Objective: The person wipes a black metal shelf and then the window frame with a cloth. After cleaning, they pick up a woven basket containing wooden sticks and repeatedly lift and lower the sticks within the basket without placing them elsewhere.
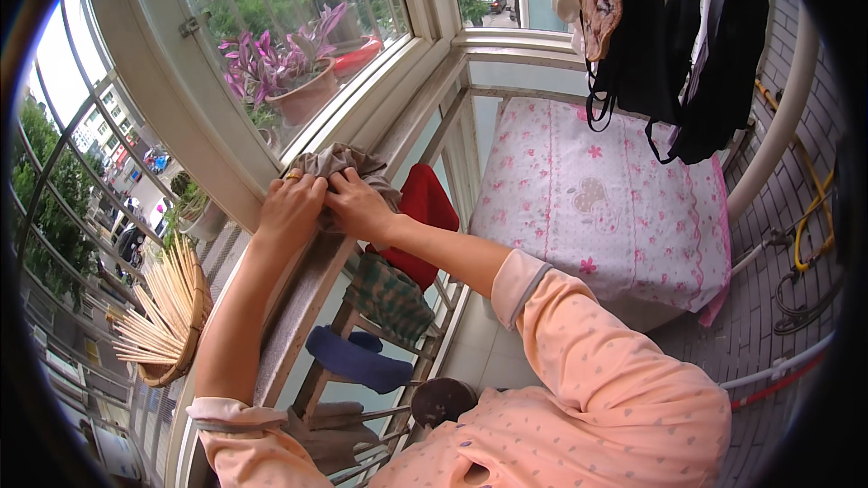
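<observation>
Both hands are on a crumpled grey-brown cloth (pixel 369 173) bunched at the corner of the window sill (pixel 298 308). My left hand (pixel 293 207), with a gold ring on one finger, grips its near side against the white window frame (pixel 203 142). Right beside it, my right hand (pixel 357 207) clutches the cloth with bent fingers. The fingertips of both hands are partly sunk in the folds. Just beyond my right wrist hangs a red cloth (pixel 427 203), partly hidden by my forearm.
Below the sill, a rack (pixel 339 339) holds a camouflage cloth (pixel 393 298) and a blue cloth (pixel 359 359). A floral cover (pixel 529 196) drapes a boxy object. Dark clothes (pixel 637 47) hang at upper right. Outside are a basket of sticks (pixel 173 325) and a potted purple plant (pixel 305 95).
</observation>
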A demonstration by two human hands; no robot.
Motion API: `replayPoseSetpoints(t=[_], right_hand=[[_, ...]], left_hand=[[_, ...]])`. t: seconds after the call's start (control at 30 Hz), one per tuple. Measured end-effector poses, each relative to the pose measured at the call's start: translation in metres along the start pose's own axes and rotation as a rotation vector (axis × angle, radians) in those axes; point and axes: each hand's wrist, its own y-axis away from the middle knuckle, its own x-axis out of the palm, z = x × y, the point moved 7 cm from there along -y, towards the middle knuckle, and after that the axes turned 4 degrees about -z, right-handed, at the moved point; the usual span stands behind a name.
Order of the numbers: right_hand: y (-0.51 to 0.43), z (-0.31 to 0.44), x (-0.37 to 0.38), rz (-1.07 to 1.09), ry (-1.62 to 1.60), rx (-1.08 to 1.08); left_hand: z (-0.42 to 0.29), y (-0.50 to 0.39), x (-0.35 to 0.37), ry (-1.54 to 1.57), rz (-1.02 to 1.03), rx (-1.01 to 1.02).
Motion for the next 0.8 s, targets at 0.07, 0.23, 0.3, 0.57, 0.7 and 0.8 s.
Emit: replayPoseSetpoints(t=[0.07, 0.23, 0.3, 0.57, 0.7, 0.8], right_hand=[[0.0, 0.004, -0.001, -0.013, -0.019, 0.01], [0.0, 0.032, -0.002, -0.042, -0.159, 0.034], [0.002, 0.051, 0.003, 0.01, -0.19, 0.046], [0.013, 0.163, 0.02, 0.249, -0.416, 0.061], [0.021, 0.231, 0.027, 0.267, -0.566, -0.024], [0.024, 0.257, 0.023, 0.126, -0.49, -0.189]], left_hand=[[-0.003, 0.006, 0.0, -0.004, 0.028, -0.013], [0.003, 0.034, -0.015, 0.078, 0.113, -0.104], [0.006, 0.052, -0.024, 0.073, 0.159, -0.133], [0.016, 0.149, -0.081, 0.106, 0.382, -0.283], [0.027, 0.203, -0.111, 0.152, 0.485, -0.452], [0.033, 0.223, -0.125, 0.2, 0.393, -0.477]])
